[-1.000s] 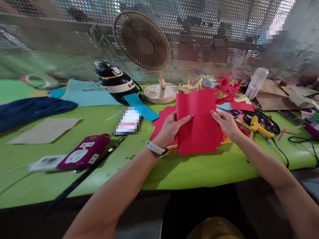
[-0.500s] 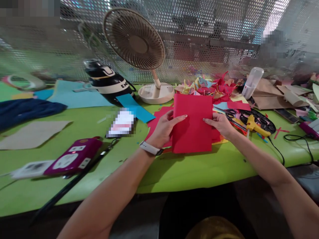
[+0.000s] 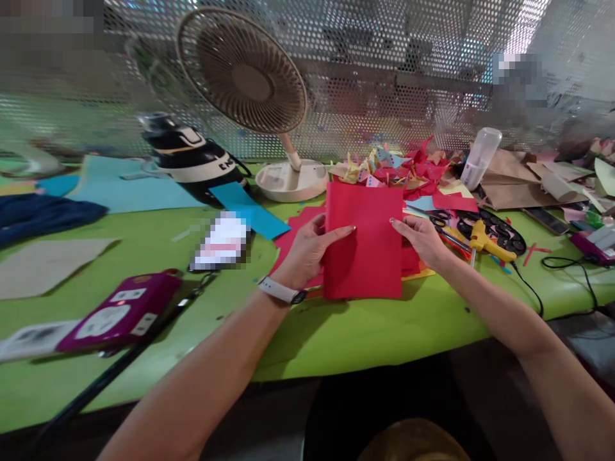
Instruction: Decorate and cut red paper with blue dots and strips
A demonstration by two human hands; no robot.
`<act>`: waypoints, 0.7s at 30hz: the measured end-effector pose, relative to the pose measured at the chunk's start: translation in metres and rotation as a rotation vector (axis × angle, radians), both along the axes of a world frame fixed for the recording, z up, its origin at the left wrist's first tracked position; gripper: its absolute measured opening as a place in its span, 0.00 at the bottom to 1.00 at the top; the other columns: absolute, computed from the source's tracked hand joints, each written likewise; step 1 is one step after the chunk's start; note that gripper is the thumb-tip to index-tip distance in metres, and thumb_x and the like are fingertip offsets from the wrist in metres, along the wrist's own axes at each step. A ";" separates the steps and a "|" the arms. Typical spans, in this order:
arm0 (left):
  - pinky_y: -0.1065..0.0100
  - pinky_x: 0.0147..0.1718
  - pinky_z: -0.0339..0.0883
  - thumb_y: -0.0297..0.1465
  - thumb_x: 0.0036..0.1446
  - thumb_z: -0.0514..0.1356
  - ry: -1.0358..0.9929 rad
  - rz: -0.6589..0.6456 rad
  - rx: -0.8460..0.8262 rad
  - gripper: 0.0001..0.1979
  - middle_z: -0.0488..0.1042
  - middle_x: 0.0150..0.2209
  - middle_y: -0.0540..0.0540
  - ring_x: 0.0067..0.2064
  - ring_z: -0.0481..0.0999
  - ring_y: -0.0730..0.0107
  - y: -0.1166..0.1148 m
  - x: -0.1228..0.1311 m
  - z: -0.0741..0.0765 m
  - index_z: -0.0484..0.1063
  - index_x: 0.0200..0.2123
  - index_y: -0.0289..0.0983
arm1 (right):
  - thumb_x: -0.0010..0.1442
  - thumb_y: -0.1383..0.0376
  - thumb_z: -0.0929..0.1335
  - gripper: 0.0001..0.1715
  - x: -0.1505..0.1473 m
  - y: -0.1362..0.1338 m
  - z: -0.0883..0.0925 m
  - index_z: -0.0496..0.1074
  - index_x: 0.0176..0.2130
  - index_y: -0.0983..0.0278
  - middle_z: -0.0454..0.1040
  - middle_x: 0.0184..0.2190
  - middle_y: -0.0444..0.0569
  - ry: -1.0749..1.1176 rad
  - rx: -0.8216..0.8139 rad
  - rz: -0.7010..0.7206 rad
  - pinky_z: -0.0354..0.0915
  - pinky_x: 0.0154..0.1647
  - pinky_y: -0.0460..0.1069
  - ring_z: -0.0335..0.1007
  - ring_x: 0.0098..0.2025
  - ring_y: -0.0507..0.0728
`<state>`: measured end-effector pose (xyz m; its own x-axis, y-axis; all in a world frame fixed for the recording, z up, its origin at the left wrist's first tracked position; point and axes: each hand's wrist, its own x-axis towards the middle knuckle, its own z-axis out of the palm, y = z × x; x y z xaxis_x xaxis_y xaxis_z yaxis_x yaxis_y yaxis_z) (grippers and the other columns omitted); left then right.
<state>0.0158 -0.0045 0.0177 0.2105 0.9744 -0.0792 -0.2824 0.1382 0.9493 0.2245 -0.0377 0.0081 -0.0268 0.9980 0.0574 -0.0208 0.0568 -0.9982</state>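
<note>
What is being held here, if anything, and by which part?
A red paper sheet: the left hand grips its left edge, the right hand its right edge, both around mid-height.

A plain red square paper sheet point(image 3: 366, 246) is seen on a lime-green table top point(image 3: 365, 333); a yellow plastic glue gun point(image 3: 486, 241) is noted.

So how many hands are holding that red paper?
2: the left hand grips the red paper at its left edge, the right hand at its right edge. No other hands show.
</note>
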 end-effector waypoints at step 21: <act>0.68 0.34 0.78 0.27 0.38 0.75 -0.019 -0.028 -0.004 0.22 0.82 0.36 0.46 0.32 0.81 0.67 -0.002 0.003 -0.002 0.75 0.39 0.36 | 0.51 0.43 0.72 0.32 0.002 0.003 0.000 0.55 0.20 0.60 0.50 0.18 0.36 -0.067 0.121 -0.060 0.43 0.23 0.47 0.46 0.22 0.47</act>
<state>0.0185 -0.0065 0.0162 0.2395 0.9677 -0.0783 -0.2967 0.1498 0.9432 0.2269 -0.0351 0.0077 0.0251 0.9839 0.1772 0.0531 0.1757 -0.9830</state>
